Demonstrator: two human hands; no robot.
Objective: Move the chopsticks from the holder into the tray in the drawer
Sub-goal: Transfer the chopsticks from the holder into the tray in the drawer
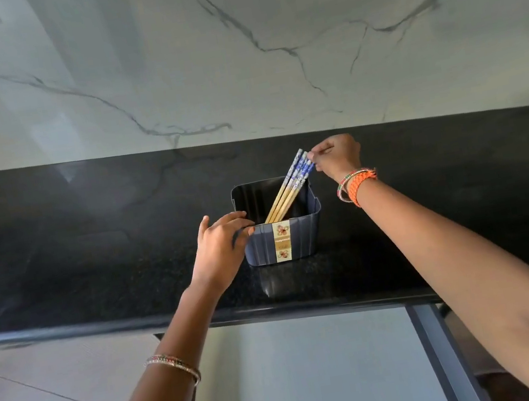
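chopsticks (292, 185) (bundled), bamboo shafts, blue-white tops

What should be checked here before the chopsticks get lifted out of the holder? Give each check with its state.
1. Right hand pinching the chopsticks at their blue patterned tops: ok.
2. Left hand steadying the holder at its left rim: ok.
3. Holder upright on the black counter: ok.
4. All chopsticks caught in the pinch: cannot tell.
5. Drawer open with tray ready: cannot tell, out of view.
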